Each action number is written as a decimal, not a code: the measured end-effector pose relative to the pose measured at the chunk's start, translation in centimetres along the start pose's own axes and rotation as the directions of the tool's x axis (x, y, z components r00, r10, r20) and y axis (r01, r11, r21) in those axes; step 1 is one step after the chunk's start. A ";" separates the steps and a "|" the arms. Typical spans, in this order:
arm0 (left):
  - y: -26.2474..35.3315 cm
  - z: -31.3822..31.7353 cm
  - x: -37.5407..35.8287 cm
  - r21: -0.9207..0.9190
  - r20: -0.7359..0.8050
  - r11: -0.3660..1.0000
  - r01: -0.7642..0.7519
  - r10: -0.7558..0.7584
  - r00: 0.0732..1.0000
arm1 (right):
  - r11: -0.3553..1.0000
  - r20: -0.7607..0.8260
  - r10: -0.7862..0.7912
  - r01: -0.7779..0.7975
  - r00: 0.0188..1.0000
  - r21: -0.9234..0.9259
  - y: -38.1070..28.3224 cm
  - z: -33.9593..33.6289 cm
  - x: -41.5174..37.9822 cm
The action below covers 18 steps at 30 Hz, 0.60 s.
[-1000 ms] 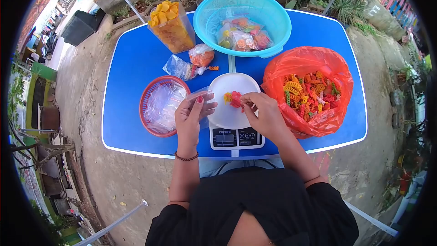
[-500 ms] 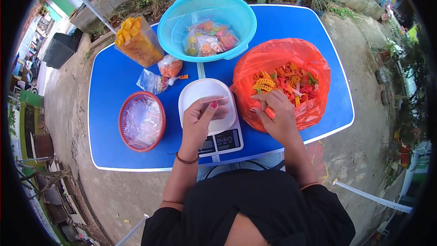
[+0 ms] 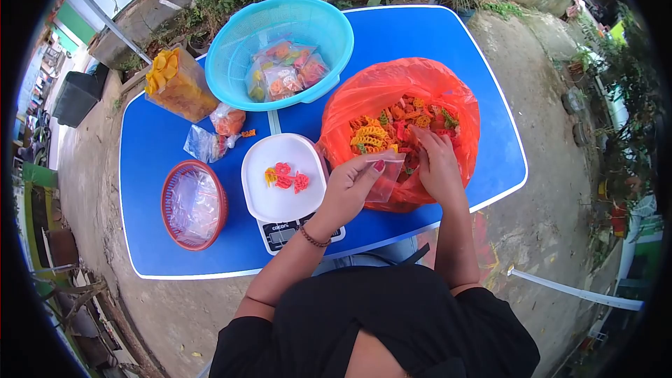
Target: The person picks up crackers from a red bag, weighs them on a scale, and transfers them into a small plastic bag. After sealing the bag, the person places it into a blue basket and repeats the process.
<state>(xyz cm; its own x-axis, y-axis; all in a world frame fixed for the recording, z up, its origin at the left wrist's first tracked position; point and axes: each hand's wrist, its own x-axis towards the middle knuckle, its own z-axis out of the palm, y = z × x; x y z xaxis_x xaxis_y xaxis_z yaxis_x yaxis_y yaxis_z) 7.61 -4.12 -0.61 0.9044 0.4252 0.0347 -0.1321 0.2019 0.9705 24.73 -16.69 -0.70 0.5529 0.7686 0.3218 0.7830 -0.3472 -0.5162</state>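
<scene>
My left hand (image 3: 352, 183) pinches a small clear plastic bag (image 3: 386, 178) between thumb and fingers, at the near left edge of a big red plastic bag (image 3: 437, 73). Colourful wheel- and tube-shaped crackers (image 3: 372, 133) fill the red bag. My right hand (image 3: 439, 164) reaches into it, fingers bent together against the crackers; its fingertips are partly hidden, and what they grip cannot be made out. To the left, a white kitchen scale (image 3: 255, 199) carries a few red and yellow crackers (image 3: 283, 180) on its pan.
A turquoise plastic basket (image 3: 224, 63) holding several filled packets stands at the back. Left of the scale is a red basket (image 3: 166, 203) of clear bags. A container of yellow chips (image 3: 183, 87) and small bagged items (image 3: 227, 120) sit on the blue table (image 3: 413, 31).
My left hand has moved right, from over the scale to the red bag, uncovering crackers on the pan. My right hand has lowered into the crackers. The view has shifted slightly.
</scene>
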 end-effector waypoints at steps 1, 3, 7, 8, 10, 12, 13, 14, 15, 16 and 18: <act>-0.4 0.2 0.0 0.030 -0.003 0.999 -0.027 0.027 1.000 | 1.000 0.022 -0.008 0.009 1.000 -0.014 -0.1 0.0 0.2; -1.0 0.5 -0.1 0.093 -0.010 0.993 -0.077 0.078 0.997 | 1.000 0.040 -0.025 0.025 0.999 -0.006 0.1 0.1 0.4; -1.1 0.2 -0.2 0.024 -0.023 0.999 -0.043 0.044 0.999 | 0.996 -0.034 -0.050 0.053 0.998 0.072 0.7 0.2 0.5; -1.1 0.1 -0.2 -0.011 -0.026 0.999 -0.038 0.038 0.999 | 0.994 -0.067 -0.055 0.061 0.996 0.092 0.7 0.3 0.4; -0.8 -0.1 -0.3 -0.028 -0.025 0.999 -0.029 0.029 0.999 | 0.981 -0.122 -0.004 0.028 0.993 0.193 0.0 0.3 0.4; -0.4 -0.4 -0.5 0.004 -0.014 1.000 -0.022 0.022 1.000 | 0.934 -0.095 0.068 -0.030 0.993 0.357 -1.1 0.1 0.1; -0.5 -0.6 -0.7 -0.010 -0.025 1.000 -0.009 0.009 1.000 | 0.884 -0.040 0.109 -0.079 0.993 0.461 -1.7 -0.1 -0.1; -0.8 -0.9 -0.7 -0.025 -0.035 1.000 0.000 -0.001 0.999 | 0.822 0.017 0.143 -0.129 0.990 0.555 -2.2 -0.1 -0.2; -0.7 -1.2 -0.8 -0.040 -0.043 0.999 0.009 -0.010 0.999 | 0.800 0.014 0.108 -0.095 0.994 0.593 -2.7 0.1 -0.2; -0.3 -1.5 -1.1 -0.033 -0.058 0.999 -0.004 0.002 0.998 | 0.775 0.008 0.073 -0.062 0.997 0.629 -3.3 0.4 -0.2; 0.6 -2.0 -1.9 -0.021 -0.090 0.999 -0.026 0.024 0.996 | 0.693 -0.020 0.058 -0.026 0.998 0.721 -5.2 1.2 -0.2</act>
<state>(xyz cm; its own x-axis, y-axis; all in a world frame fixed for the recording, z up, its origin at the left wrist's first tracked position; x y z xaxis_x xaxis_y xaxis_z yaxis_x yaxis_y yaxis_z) 4.97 -3.02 -0.58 0.8606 0.5079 0.0364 -0.1644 0.2094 0.9639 20.25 -14.44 0.98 0.6027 0.7366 0.3070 0.3227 0.1269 -0.9380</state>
